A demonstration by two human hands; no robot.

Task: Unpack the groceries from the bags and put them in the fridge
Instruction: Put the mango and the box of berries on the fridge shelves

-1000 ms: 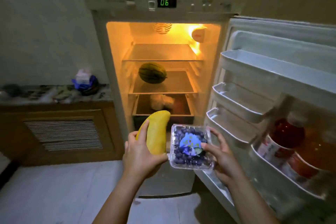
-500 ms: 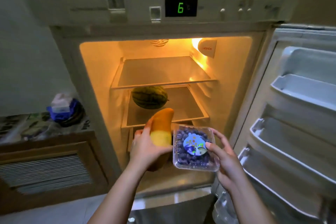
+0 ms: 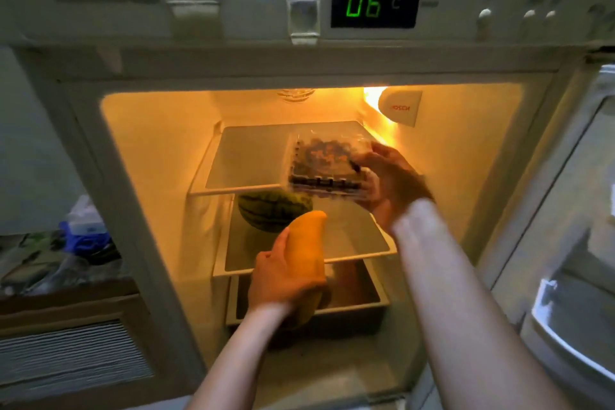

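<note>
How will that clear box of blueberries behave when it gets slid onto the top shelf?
The blueberry box probably slides easily on the smooth top shelf. Its thin clear plastic likely flexes under the right hand. Tilted, its loose berries may shift.

— Where's your light coming from?
— That glaring orange lamp [image 3: 374,98] in the white fridge [image 3: 159,150]. Your room stays dim, your right hand [image 3: 392,183] blurs, and the edges bow.
</note>
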